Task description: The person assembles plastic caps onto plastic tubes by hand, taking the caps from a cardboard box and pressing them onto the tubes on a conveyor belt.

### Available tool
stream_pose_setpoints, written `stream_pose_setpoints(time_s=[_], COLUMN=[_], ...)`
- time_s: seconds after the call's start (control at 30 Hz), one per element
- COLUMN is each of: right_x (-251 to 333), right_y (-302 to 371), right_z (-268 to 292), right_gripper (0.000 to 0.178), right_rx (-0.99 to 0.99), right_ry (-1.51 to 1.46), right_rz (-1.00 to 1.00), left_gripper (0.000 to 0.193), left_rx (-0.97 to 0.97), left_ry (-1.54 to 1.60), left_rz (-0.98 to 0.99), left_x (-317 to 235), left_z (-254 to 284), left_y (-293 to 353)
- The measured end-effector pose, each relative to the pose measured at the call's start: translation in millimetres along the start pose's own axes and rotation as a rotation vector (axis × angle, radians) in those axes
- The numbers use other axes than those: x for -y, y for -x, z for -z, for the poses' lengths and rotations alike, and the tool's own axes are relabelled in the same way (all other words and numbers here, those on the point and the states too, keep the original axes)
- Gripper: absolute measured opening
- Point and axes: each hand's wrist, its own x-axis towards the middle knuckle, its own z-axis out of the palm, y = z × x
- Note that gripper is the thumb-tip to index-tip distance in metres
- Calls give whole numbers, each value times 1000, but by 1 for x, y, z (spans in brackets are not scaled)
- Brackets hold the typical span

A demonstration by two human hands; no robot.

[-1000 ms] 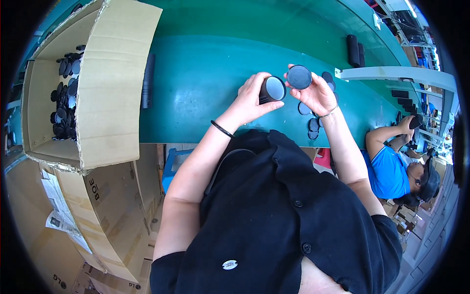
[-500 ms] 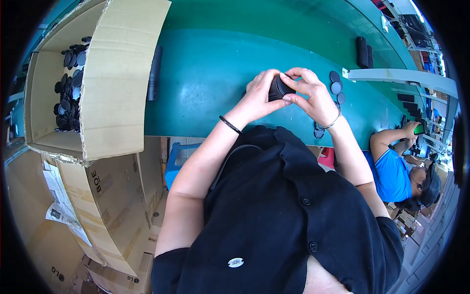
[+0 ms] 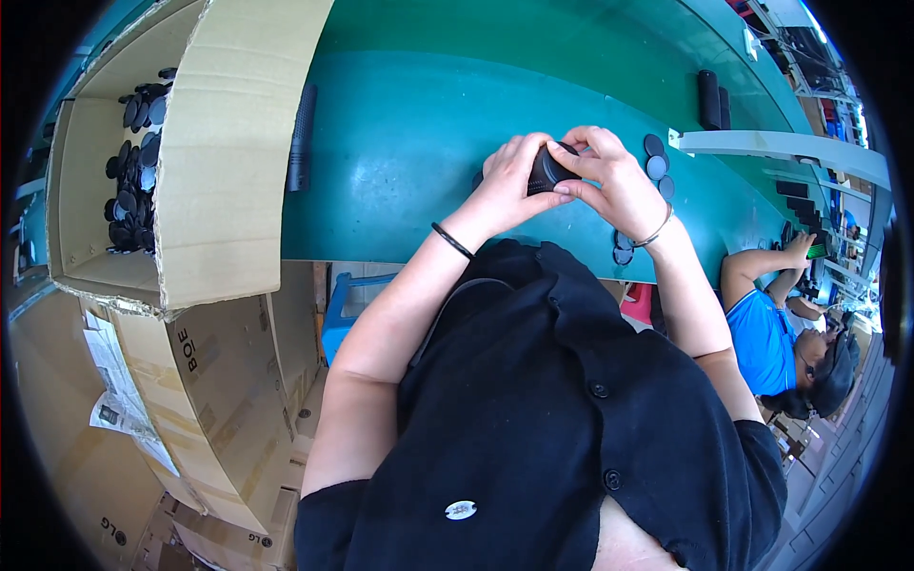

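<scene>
Over the green table, a short black cylinder (image 3: 546, 174) with a textured side and a smooth round end is held between my two hands. My left hand (image 3: 506, 187) wraps its left side, the thumb lying along the near edge. From the right, my right hand (image 3: 614, 178) pinches the round end with thumb and fingertips. Part of the cylinder is hidden behind the fingers. Beyond my right hand lie several flat black discs (image 3: 657, 167), and a few more black discs (image 3: 623, 249) lie nearer, beside my right wrist.
An open cardboard box (image 3: 228, 152) with many black discs (image 3: 133, 190) stands at the left. Next to it a long black textured cylinder (image 3: 302, 138) lies on the green table (image 3: 400, 105). A grey metal bar (image 3: 781, 144) crosses at right; a person in blue (image 3: 762, 343) works beyond.
Both hands and the cylinder have shifted very slightly right. The right thumb and fingers still press at its round end, which now faces a little more toward me.
</scene>
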Motion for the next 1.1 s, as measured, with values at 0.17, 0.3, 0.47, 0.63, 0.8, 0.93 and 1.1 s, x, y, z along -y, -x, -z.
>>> stream_pose_setpoints(time_s=[0.17,0.3,0.47,0.63,0.8,0.93,1.1], right_x=[-5,-13,-39,-39,-11,-16,-16], right_y=[-3,0,11,2,-3,2,-5], right_z=[-4,-11,-43,-27,-24,-36,-32], right_gripper=[45,58,39,40,41,38,34], right_rx=[16,-16,-149,170,193,213,348], right_ry=[-8,-97,-632,-1126,-968,-1102,-1373], right_rz=[-2,29,-53,-361,-432,-552,-760], left_gripper=[65,59,58,58,67,77,82], left_rx=[-2,8,64,-10,53,-16,-178], left_ry=[-11,259,337,350,359,90,225], left_rz=[-17,22,119,46,88,-13,60], left_x=[1,9,10,21,12,0,-3], left_z=[0,8,5,2,13,16,-2], left_y=[1,0,1,8,13,23,33])
